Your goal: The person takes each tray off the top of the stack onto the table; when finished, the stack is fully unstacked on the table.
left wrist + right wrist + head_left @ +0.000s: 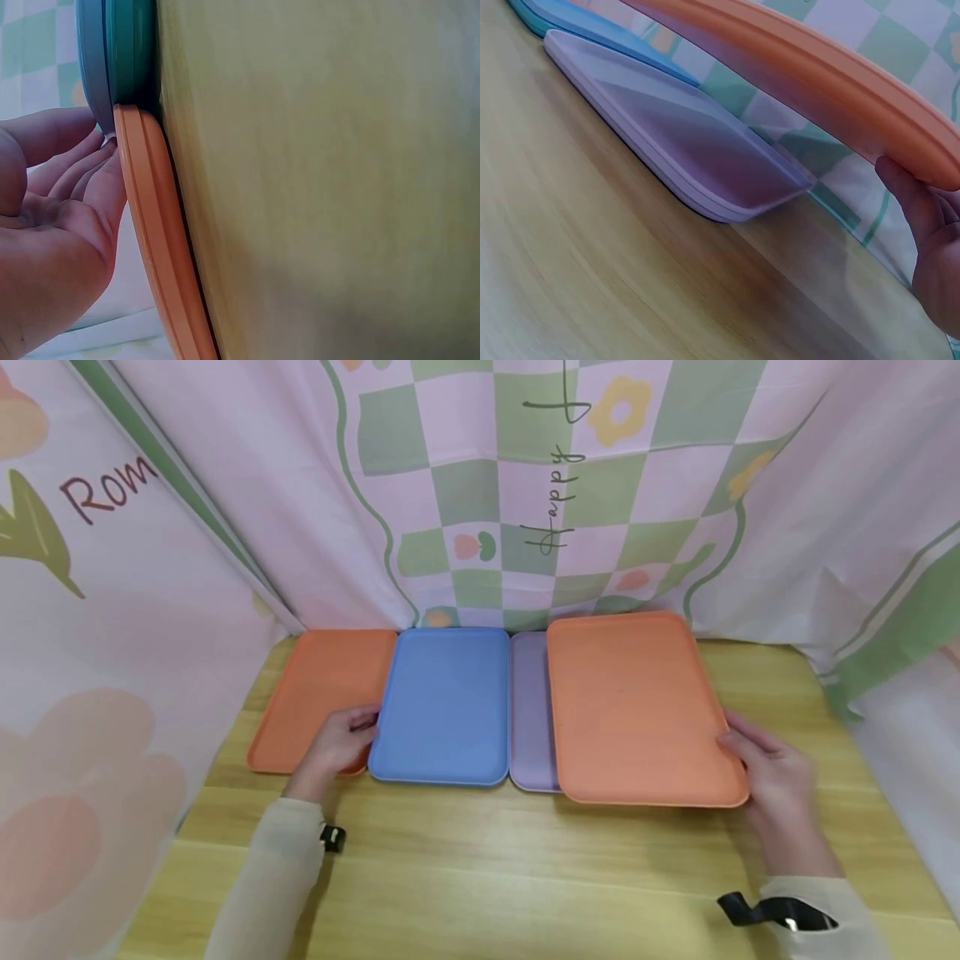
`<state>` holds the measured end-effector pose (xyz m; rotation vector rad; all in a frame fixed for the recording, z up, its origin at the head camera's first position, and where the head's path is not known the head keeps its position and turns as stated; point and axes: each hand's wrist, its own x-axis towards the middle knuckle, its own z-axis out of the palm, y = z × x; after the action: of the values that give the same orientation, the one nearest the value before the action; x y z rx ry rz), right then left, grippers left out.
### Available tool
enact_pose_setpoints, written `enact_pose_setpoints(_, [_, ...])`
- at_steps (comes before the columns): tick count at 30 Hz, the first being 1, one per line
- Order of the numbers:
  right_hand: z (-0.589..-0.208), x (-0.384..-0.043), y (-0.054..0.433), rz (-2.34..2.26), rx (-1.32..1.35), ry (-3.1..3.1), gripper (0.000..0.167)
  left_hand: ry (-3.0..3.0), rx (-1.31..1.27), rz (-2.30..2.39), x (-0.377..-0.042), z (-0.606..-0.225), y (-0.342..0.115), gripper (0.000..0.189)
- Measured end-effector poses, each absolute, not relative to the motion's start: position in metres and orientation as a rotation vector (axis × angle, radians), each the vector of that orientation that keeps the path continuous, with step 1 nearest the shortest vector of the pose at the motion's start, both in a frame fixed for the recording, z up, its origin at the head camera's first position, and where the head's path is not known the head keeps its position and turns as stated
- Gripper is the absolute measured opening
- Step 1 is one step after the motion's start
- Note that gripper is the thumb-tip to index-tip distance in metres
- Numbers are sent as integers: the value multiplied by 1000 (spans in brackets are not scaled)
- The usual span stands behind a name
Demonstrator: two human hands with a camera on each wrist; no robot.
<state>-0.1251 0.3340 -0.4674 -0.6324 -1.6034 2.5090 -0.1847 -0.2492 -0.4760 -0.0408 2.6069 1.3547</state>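
An orange tray [637, 710] is raised over the table, gripped at its right edge by my right hand [776, 781]. Beneath it lies a purple tray [682, 142], partly hidden in the head view. My left hand [337, 747] reaches across a second orange tray [322, 685] on the left. Its thumb and fingertips pinch the left edge of the blue tray [450, 706]. The left wrist view shows a green tray [131, 52] under the blue one, with the left orange tray's rim beside it.
The trays stand in a row along the back of the wooden table [480, 868]. A checked curtain [525, 493] hangs right behind them, and more printed cloth [97, 693] hangs on the left. Black straps [780, 912] are on the sleeves.
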Motion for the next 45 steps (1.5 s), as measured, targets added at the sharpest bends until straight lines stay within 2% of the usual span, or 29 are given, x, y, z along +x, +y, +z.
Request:
enact_pose_setpoints(10, [-468,-123,363,2529,-710,-1550,33,2608,-37,1345,-185,-477,-250,48])
enact_pose_setpoints(21, [-478,-114,400,2574,-673,-1518,34,2608,-42,1348,-186,-477,-250,48])
enact_pose_setpoints(31, [-489,-109,431,2472,-725,-1614,29,2621,-34,1326,-186,-478,-251,49])
enact_pose_setpoints(45, [-503,-105,467,2439,-644,-1641,38,2593,-70,1341,-187,-479,-250,49])
